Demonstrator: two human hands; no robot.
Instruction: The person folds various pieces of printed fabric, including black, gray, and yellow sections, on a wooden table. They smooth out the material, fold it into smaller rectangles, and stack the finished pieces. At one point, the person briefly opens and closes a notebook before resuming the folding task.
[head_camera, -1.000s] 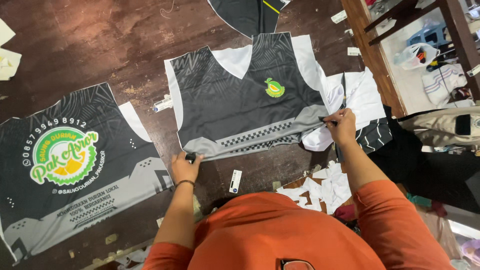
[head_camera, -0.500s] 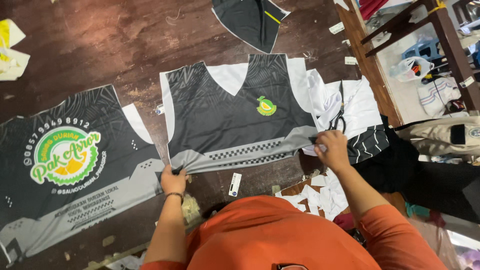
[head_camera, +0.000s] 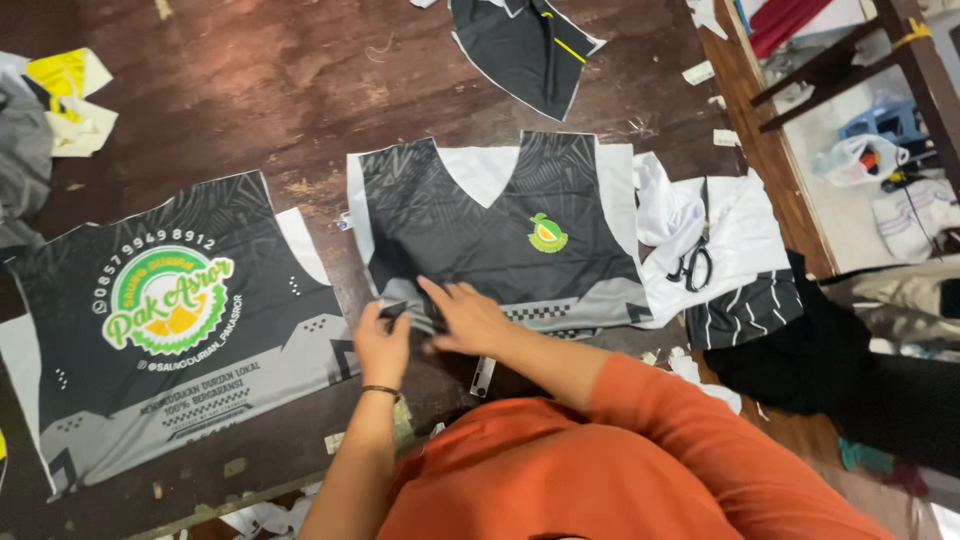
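Fingers of the left hand are curled closed and pinch the lower left corner of the black front jersey panel, lifting a small fold of cloth off the dark wooden table. Fingers of the right hand are extended and spread, lying flat on the same lower hem just beside the left fingertips; they press the cloth and grasp nothing. Beyond both sets of fingertips the panel lies flat, its V-neck pointing away from the person, with a small green and yellow badge up and to the right of the right fingers. Left of the left fingers, near but apart, lies a second black panel with a round green emblem. Well to the right of the right fingers, black-handled scissors rest on white cloth offcuts. Far beyond the fingertips, another black cut piece with a yellow stripe lies at the table's far edge. A thin dark bracelet circles the left wrist, and an orange sleeve covers the right arm.
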